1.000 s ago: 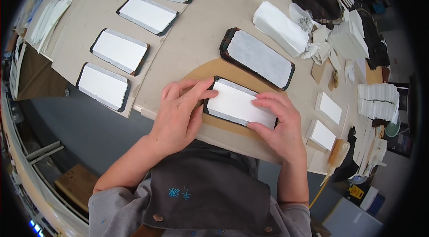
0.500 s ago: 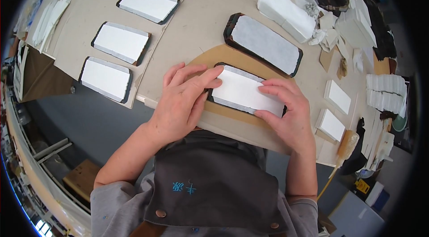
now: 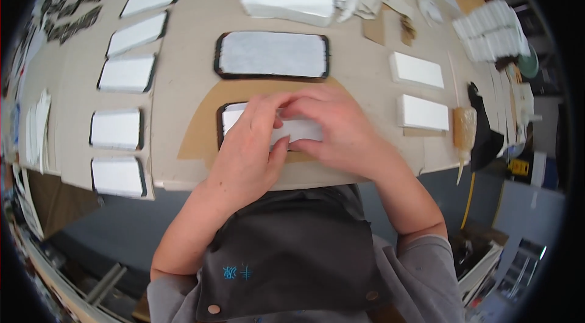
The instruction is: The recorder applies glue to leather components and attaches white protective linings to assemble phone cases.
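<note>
A dark-edged rectangular piece faced with white (image 3: 231, 115) lies on a tan board (image 3: 198, 137) at the table's near edge. My left hand (image 3: 248, 147) covers its left middle, fingers at the far side and thumb at the near side. My right hand (image 3: 338, 129) bends across the piece's right part, fingers and thumb curved over opposite sides. The two hands meet over the middle, fingertips close together. They hide much of the piece, including its right end. Just beyond lies a larger dark-rimmed piece with a pale grey-white face (image 3: 272, 55).
Several similar dark-edged white pieces (image 3: 126, 73) line the left. A white block (image 3: 287, 0) sits at the back. Two stacks of white cards (image 3: 425, 112) stand to the right, near an amber bottle with a pointed tip (image 3: 464, 130). Folded white bundles (image 3: 492, 34) are farther right.
My right hand has slid left along the piece, from its right end to beside my left hand. The whole view has turned, so the piece now lies nearly level.
</note>
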Action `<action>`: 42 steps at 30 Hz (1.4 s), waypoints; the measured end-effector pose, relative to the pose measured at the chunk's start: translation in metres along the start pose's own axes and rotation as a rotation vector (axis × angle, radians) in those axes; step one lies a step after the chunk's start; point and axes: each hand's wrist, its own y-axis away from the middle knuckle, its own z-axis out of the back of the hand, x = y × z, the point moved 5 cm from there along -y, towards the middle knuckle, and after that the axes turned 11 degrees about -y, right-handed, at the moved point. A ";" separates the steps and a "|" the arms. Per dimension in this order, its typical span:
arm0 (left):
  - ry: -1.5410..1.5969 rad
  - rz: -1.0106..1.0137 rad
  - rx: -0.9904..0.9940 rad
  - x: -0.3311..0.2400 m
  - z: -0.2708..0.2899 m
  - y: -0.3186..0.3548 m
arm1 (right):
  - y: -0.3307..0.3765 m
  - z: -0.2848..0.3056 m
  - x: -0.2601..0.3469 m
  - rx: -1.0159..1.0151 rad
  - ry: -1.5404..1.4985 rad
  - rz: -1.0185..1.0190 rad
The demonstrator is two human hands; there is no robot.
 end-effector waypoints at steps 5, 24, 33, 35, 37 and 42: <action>-0.062 0.099 0.151 0.004 -0.010 -0.012 | 0.006 0.001 0.003 -0.005 0.047 0.064; -0.143 -0.007 0.065 -0.001 -0.021 -0.014 | 0.052 0.026 -0.059 -0.247 -0.524 -0.433; -0.345 -0.150 0.034 -0.011 -0.032 -0.016 | 0.047 0.025 -0.066 -0.221 -0.595 -0.517; -0.368 -0.169 0.035 -0.013 -0.035 -0.017 | 0.048 0.025 -0.066 -0.221 -0.596 -0.538; -0.392 -0.190 0.035 -0.015 -0.036 -0.017 | 0.047 0.026 -0.067 -0.217 -0.611 -0.544; -0.496 -0.174 0.015 -0.022 -0.038 -0.011 | 0.041 0.031 -0.061 -0.179 -0.567 -0.534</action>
